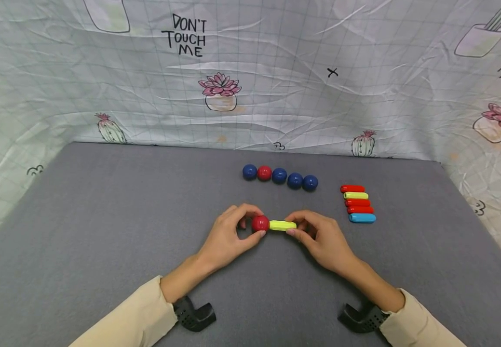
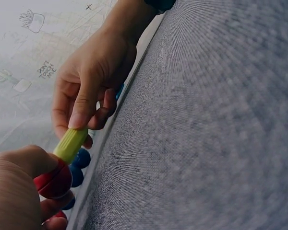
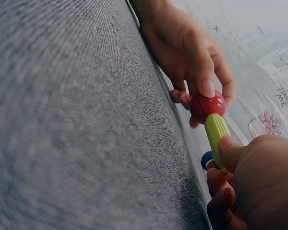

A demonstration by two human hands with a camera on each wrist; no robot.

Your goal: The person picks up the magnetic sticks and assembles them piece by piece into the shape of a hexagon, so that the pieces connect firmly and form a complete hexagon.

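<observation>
Between thumb and fingers, my left hand (image 1: pixel 227 237) pinches a glossy red ball (image 1: pixel 260 223). My right hand (image 1: pixel 323 237) pinches the far end of a yellow-green ribbed stick (image 1: pixel 282 225). The stick's other end meets the ball's right side, and the two lie in one line over the grey table. In the left wrist view the stick (image 2: pixel 71 145) touches the red ball (image 2: pixel 54 181); a seam runs round the ball. From the right wrist view, the ball (image 3: pixel 207 106) sits against the stick's (image 3: pixel 216 136) end. Whether the stick enters the ball is hidden.
A row of blue balls (image 1: pixel 279 176) with one red ball (image 1: pixel 264 173) among them lies behind the hands. To the right, short sticks are stacked side by side: several red (image 1: pixel 358 203), one yellow-green (image 1: pixel 356 195), one blue (image 1: pixel 362 218). A printed cloth (image 1: pixel 276 96) hangs behind the grey table (image 1: pixel 124 207).
</observation>
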